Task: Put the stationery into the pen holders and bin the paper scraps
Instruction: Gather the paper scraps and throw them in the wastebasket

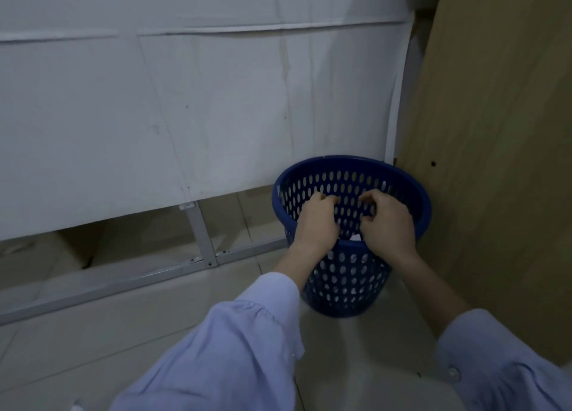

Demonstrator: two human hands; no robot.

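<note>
Blue perforated bin (349,274) stands upright on the tiled floor (185,311), right of frame centre, long axis vertical, open mouth facing up toward the camera. Walls pierced with rows of oval holes; rim a plain solid band.

Bin sits in a corner: pale panel wall (154,101) behind it, tan wooden board (495,132) just beside it at the right edge of the frame. A grey metal frame (204,243) runs along the floor under the panel, lower left.

Both hands are over the bin's mouth, side by side but apart. Left hand (318,221) has its fingers curled loosely, knuckles toward the camera. Right hand (387,221) has fingers bent in, thumb and fingertips pinched close together. Cannot tell whether either one holds anything; nothing shows between the fingers.

Inside the bin, between the two wrists, a small white paper scrap (355,237) is visible low down; rest of the interior is hidden by the hands.

Light blue sleeves (235,342) come in from the bottom of the frame.
</note>
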